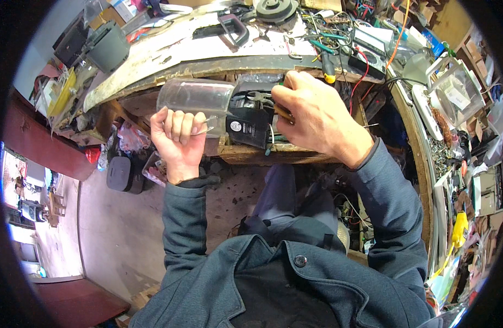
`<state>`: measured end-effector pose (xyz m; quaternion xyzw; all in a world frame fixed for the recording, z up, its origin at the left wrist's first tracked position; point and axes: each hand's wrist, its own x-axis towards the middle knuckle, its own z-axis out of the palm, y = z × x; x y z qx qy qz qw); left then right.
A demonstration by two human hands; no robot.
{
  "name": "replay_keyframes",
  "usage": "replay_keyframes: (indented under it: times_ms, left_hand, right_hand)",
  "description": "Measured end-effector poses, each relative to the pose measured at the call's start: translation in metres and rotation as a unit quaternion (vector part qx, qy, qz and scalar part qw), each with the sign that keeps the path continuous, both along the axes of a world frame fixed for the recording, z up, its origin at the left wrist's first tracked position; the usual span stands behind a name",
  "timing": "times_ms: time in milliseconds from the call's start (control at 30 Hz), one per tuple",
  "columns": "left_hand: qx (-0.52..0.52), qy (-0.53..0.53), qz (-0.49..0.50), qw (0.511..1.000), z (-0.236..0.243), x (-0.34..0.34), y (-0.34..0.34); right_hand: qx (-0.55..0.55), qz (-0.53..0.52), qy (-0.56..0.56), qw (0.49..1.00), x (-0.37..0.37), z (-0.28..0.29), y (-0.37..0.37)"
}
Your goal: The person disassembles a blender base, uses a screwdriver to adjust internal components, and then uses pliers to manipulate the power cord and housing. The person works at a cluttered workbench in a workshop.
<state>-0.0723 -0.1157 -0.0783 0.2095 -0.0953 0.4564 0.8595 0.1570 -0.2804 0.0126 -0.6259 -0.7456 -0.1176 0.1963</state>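
Note:
My left hand [179, 139] is closed, palm up, at the near side of a clear plastic jug [197, 94] lying on its side; its fingers curl round what looks like the jug's clear handle. At the jug's right end is a black base [250, 128] with a round pale label. My right hand [320, 112] is closed round the handles of pliers [258, 98], whose metal jaws reach left over the black base. Fingers hide most of the handles. What the jaws touch is too small to tell.
A worn wooden workbench [175, 59] curves round the front and right. On it lie a yellow-black screwdriver [328, 68], a multimeter [367, 61] with red leads, tangled wires and a grey bin [107, 46]. A dark box [124, 175] stands on the floor to the left.

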Motion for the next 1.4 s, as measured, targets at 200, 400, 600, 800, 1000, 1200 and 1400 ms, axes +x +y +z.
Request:
replay_keyframes:
  times_ms: [200, 400, 600, 800, 1000, 1200, 1400]
  left_hand:
    - [0.000, -0.002, 0.014, 1.000, 0.002, 0.002, -0.001]
    - [0.002, -0.013, 0.001, 1.000, 0.001, 0.004, -0.003]
    - [-0.001, -0.029, 0.001, 1.000, 0.000, -0.002, -0.004]
    - [0.006, -0.019, 0.001, 1.000, -0.002, 0.007, -0.004]
    - [0.013, -0.014, 0.013, 1.000, -0.008, -0.003, -0.003]
    - [-0.003, -0.009, 0.026, 1.000, -0.004, 0.000, -0.009]
    - [-0.012, 0.016, 0.050, 0.999, 0.000, 0.007, -0.015]
  right_hand:
    - [-0.132, -0.114, 0.031, 0.984, 0.036, -0.024, -0.019]
    - [-0.164, -0.208, 0.089, 0.960, 0.078, -0.101, -0.022]
    - [-0.204, -0.171, 0.139, 0.954, 0.074, -0.106, -0.019]
    - [-0.090, -0.226, 0.086, 0.966, 0.098, -0.118, -0.035]
    - [-0.182, -0.212, 0.120, 0.953, 0.115, -0.104, -0.043]
    - [-0.209, -0.235, -0.053, 0.948, 0.103, -0.101, -0.038]
    - [-0.264, -0.251, -0.028, 0.931, 0.096, -0.093, -0.033]
